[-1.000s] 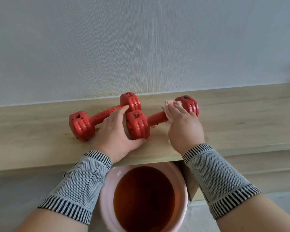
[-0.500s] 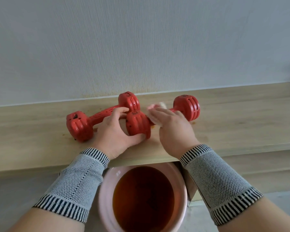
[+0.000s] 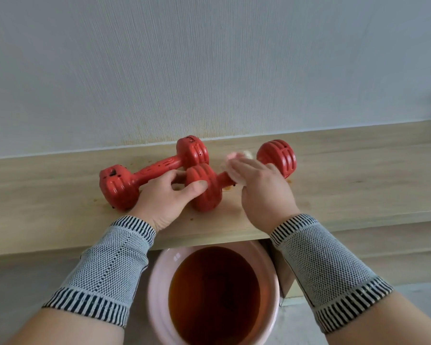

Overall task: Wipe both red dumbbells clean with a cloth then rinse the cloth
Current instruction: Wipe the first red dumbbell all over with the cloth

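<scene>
Two red dumbbells lie on a light wooden shelf [image 3: 358, 185] against the wall. The far dumbbell [image 3: 157, 170] lies slanted at the left, untouched. The near dumbbell [image 3: 276, 158] runs left to right; my left hand [image 3: 167, 197] grips its left head between thumb and fingers. My right hand [image 3: 261, 188] is wrapped over its bar, holding a small pale pink cloth [image 3: 234, 158] against it. Most of the bar and cloth is hidden under that hand.
A pink bucket [image 3: 157, 282] of brown water stands on the floor right below the shelf edge, between my forearms. Small brown specks dot the shelf near the dumbbells. The grey wall rises directly behind them.
My right hand slid the cloth left along the near dumbbell's bar, away from its right head, then partway back right. My left hand moved its thumb up onto the left head.
</scene>
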Motion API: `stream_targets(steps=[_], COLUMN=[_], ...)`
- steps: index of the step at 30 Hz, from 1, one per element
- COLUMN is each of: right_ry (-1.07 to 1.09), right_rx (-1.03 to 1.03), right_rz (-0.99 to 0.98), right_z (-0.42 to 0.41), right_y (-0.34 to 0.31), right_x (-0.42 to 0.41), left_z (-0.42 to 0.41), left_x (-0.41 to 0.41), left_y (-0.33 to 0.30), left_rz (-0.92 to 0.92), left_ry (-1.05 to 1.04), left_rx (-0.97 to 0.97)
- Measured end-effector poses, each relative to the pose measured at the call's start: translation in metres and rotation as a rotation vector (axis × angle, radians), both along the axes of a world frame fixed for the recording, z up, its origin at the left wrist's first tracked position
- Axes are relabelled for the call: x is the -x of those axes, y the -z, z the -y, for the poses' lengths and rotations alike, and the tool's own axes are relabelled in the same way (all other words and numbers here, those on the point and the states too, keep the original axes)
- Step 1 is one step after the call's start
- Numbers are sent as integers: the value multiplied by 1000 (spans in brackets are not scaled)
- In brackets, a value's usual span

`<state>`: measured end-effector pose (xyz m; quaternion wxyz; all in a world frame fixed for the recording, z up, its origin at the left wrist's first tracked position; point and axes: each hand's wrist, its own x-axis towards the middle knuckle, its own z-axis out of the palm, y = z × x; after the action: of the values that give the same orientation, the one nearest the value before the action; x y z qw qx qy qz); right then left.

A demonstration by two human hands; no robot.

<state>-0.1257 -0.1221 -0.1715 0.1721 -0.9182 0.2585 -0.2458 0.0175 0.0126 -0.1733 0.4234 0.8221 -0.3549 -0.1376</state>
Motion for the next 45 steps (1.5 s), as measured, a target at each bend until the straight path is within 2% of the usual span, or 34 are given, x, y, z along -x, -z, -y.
stream_targets(steps=[3,4,8,10,15,16,19,21,26,31,33,36,37,40,42,45], right_ry=[185,164,-138,-152,173,154,-91,-149,192,-153,-82,182,182,-62,-138,42], right_rx=[-20,-10,28,24,-12,-18,-6,-2,-30,3,1,-34,-25,1,3,-21], right_rz=[13,20,3,-24,48,44,17,8,49,-12,1,35,37,15,-4,27], right_z=[7,5,-13,-9,10,7,-6,-8,9,-11,-4,9,8,-7,-12,0], right_y=[3,3,-3,-3,6,6,6,5,3,0,2,4,4,1,0,2], right_x=[1,0,0,1,2,0,-5,-4,7,-2,-1,5,4,-2,-3,0], left_z=[1,1,-1,-2,-3,-3,-1,-1,0,3,2,2,2,3,3,2], left_x=[4,6,11,14,19,18,16,15,12,9,7,6,6,4,3,2], left_y=[0,-1,-3,-4,-4,-3,-2,-1,0,2,3,4,4,4,5,5], left_rz=[99,133,208,237,324,326,295,281,285,253,242,237,235,220,214,216], left_ry=[-39,-49,-47,-38,-3,2,-11,-25,-26,-40,-49,-48,-45,-44,-49,-50], left_rx=[-9,8,5,-39,-98,-102,-78,-65,-86,-58,-52,-64,-67,-61,-54,-51])
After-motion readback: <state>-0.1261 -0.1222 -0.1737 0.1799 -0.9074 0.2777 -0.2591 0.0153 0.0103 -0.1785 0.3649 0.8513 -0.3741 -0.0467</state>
